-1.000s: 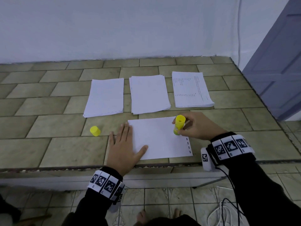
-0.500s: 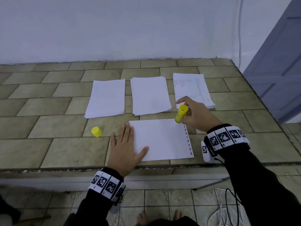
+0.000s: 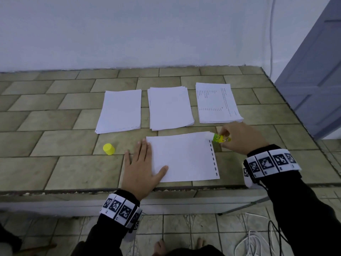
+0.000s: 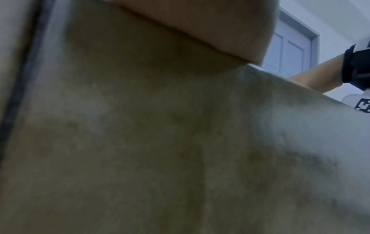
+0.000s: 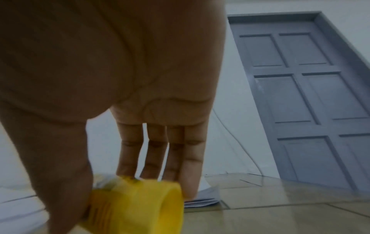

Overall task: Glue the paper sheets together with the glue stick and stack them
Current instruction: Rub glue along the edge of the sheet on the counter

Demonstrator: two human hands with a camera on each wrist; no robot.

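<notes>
The single sheet lies at the near edge of the tiled table, w/ a row of small dark punch marks down its right side, and everything else reads off it. The left hand lies flat on the sheet's left edge, fingers straight and together, thumb spread onto the paper, gripping nothing; prob. there as a weight so the paper can't skid while glue goes on. The right hand is at the sheet's far right corner, fingers and thumb curled round the glue stick, which lies nearly level w/ its tip toward that corner; whether the tip touches the paper I can't tell. In the right wrist view the stick's yellow base end points back at the camera. Looks like gluing along the punched edge is the step in hand. The yellow cap stands left of the sheet, beyond the left hand, off the paper and out of the way. Count: 1 working sheet, 1 glue stick, 1 cap, and 3 stacks behind the sheet: left stack and middle stack blank, right stack printed on top. Sheets per stack can't be counted.
</notes>
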